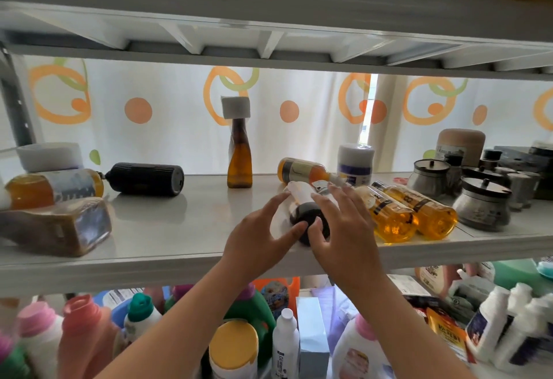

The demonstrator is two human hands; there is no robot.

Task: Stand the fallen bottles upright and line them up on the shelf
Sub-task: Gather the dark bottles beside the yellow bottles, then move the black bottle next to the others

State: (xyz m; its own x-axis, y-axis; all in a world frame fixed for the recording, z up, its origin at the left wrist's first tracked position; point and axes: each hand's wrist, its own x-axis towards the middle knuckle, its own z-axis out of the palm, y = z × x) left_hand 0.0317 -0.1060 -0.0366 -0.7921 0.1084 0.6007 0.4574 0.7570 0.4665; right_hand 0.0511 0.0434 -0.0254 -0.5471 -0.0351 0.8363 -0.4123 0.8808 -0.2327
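Label unreadable on fallen bottle (300, 197) between left hand (258, 230) and right hand (341, 229)

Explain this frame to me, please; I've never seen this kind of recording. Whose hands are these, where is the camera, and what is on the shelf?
There is no machine here. A person works with bare hands, and the single picture comes from a camera worn on their head, looking at a shelf. The left hand and right hand reach up from below and touch a fallen dark-based bottle, one on each side. The fingers are mostly straight, and no firm grip shows. More bottles lie fallen around it: two orange bottles to the right, another orange bottle behind, and a black bottle, a labelled orange bottle and a brown bottle to the left. One amber bottle stands upright at the back. Metal jars sit at the far right.
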